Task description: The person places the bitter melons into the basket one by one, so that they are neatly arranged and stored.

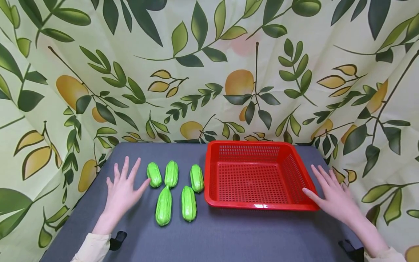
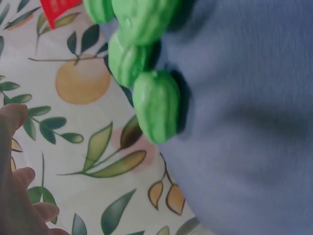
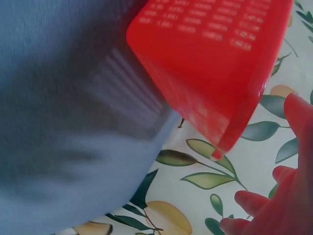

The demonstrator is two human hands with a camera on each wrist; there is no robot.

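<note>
At the left, the person's bare left hand [image 1: 122, 193] hung with its fingers spread, grasping nothing, its thumb just beside the nearest gourd in the head view. To its right, 5 bright green, oblong, ridged gourds lay on a dark grey, matt tabletop [image 1: 248, 236]: a back-left gourd [image 1: 154, 175]; a front-left gourd [image 1: 163, 206], whose tapered tip seemed to meet a back-middle gourd [image 1: 171, 174]; a front-right gourd [image 1: 188, 203]; and a back-right gourd [image 1: 196, 178], close beside the basket. Their gloss suggested a firm, light body with a slightly slippery skin, liable to roll on its rounded sides. The soundest hold was judged to be across the middle, thumb against fingers, the ridges giving purchase; the narrow tip looked the weakest place. Next came a red, rectangular, perforated plastic basket [image 1: 262, 207], probably light, with thin walls that might flex; its rolled rim, taken at 2 opposite sides, offered the steadiest hold. At the far right, the bare right hand [image 1: 337, 198] was extended and unclenched beside the rim, holding nothing
</note>
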